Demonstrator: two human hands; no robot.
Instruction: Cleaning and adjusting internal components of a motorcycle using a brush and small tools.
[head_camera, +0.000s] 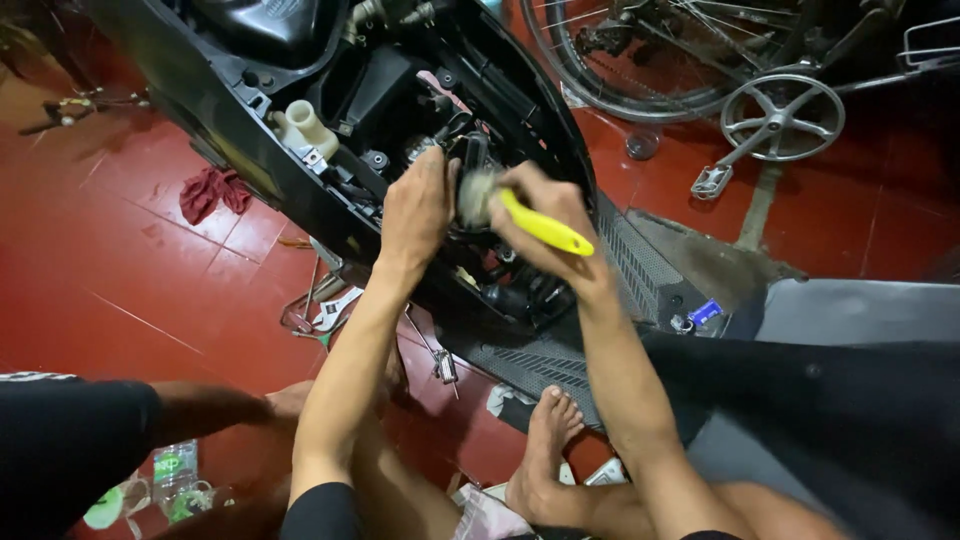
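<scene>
Red tile floor (120, 290), scooter (300, 190) w/ panels off, person crouched over it.
R hand (545, 215) grips yellow-handled brush (530, 222) at engine bay, center; L hand (418, 205) curled on parts beside it, 9 o'clock; wrench (335, 312) below; red rag (212, 190) at 10; bicycle wheel (620, 50) at 1.

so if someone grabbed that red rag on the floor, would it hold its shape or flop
The crumpled red cloth rag would probably flop: it lies bunched in soft folds on the red tiled floor. It looks light for its size, being thin fabric. It seems unlikely to roll or slide, since it lies flat and slack.
</scene>
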